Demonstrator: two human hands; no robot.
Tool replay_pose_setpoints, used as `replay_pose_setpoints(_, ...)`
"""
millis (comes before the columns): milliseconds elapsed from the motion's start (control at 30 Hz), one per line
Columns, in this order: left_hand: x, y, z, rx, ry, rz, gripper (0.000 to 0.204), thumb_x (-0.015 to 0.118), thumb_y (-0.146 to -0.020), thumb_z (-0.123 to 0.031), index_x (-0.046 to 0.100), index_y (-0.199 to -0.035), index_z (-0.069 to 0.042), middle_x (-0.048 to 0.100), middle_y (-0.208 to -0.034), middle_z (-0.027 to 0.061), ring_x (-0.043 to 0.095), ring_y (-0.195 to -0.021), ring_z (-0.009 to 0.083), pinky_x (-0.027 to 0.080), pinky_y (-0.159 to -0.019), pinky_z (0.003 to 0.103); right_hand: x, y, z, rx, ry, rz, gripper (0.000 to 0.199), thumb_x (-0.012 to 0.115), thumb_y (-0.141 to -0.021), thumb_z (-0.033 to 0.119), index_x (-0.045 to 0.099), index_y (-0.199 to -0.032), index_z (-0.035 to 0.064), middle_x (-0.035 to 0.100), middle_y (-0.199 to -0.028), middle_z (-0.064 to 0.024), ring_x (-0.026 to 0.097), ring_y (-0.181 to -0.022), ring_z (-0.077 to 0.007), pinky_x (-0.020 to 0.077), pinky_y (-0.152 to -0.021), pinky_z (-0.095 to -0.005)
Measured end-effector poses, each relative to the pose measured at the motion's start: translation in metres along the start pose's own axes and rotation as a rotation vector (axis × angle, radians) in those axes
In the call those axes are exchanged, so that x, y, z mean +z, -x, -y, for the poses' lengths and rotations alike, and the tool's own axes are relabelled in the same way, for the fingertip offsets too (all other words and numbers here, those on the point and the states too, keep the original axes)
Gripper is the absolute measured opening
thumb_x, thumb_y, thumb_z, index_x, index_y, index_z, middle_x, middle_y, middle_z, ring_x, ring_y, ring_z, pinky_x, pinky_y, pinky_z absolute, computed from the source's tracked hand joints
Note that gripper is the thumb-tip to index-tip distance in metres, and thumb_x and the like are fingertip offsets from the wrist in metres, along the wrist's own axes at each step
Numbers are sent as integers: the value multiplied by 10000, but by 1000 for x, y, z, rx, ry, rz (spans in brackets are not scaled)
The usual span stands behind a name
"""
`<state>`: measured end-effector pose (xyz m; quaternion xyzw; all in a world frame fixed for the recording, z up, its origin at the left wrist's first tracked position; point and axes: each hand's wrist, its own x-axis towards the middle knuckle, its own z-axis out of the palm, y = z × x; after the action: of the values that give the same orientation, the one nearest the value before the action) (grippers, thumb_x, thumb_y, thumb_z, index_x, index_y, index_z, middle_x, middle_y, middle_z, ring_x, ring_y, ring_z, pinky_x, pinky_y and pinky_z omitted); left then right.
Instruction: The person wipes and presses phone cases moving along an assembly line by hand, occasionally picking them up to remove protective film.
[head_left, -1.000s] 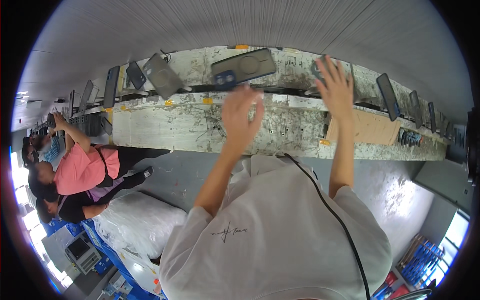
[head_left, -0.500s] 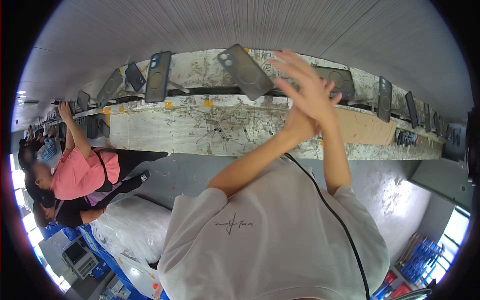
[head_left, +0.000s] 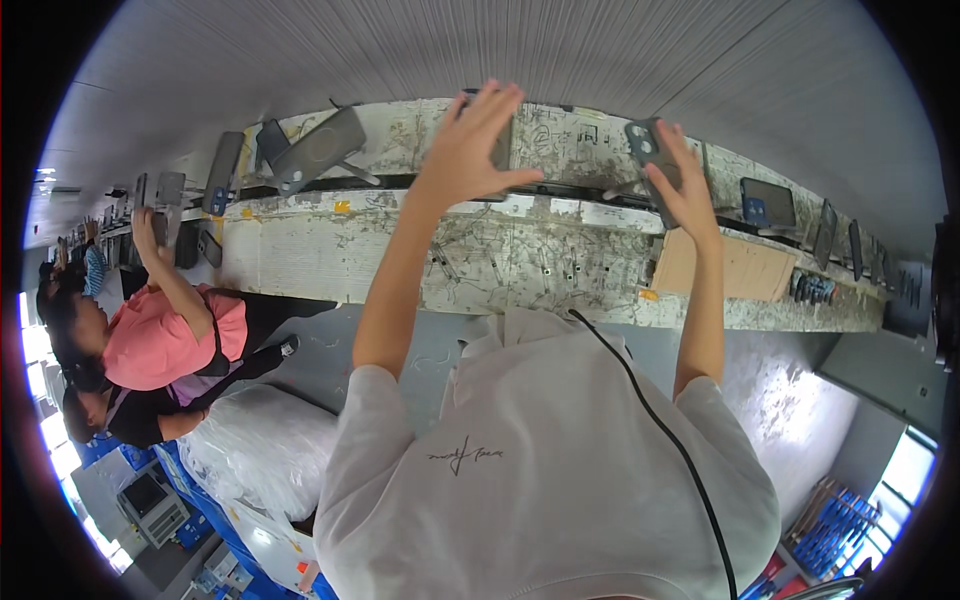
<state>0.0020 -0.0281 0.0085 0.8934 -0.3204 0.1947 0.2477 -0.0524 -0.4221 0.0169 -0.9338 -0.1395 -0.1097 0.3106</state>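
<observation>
Both my hands are over the worn white bench, palms down. My left hand (head_left: 463,150) is open, its thumb held out to the right and its fingers stretched forward. It covers much of a dark phone case (head_left: 503,148); whether it touches the case I cannot tell. My right hand (head_left: 688,190) is open too, thumb and fingers apart, against the right side of a grey phone case (head_left: 643,140) with camera holes at its upper end. The lower part of that case lies partly behind the hand.
More phone cases stand along the dark slot in the bench (head_left: 560,310), among them a tilted grey case (head_left: 320,150) and a dark case (head_left: 768,203). Flat cardboard (head_left: 722,265) lies at right. A co-worker in pink (head_left: 165,335) reaches to the line at left.
My hands, crossed together half a second ago, have parted, the left to the left and the right to the right. The phone cases along the slot have shifted position.
</observation>
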Motion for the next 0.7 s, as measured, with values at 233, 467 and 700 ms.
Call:
replay_pose_setpoints(233,79,-50,-79,-55,39,179,1118,550,-995,-872,436,-1707,-19,395,-1797,203,305,-1701,355,105,-1400,597,-17,-15,104,-43,-309,-193,439,743,-1045,166,703,-1473,76,672,-1577,-128,497,-1600,-342,372,-1314,-514)
replay_pose_setpoints(467,95,31,-153,-197,584,-59,639,650,-1109,-315,500,-1676,-62,377,-1804,179,349,-1672,345,268,-1352,535,117,-58,194,-274,-162,-111,433,758,-1039,325,742,-1425,129,652,-1564,-142,517,-1544,-407,370,-1289,-598)
replay_pose_setpoints(700,-7,138,-114,-528,519,-175,322,770,-947,-48,807,-1267,-54,839,-1155,122,795,-1093,334,610,-973,445,144,-51,128,-160,340,-236,630,739,-965,663,773,-1438,249,648,-1566,-126,453,-1560,-462,223,-1285,-744)
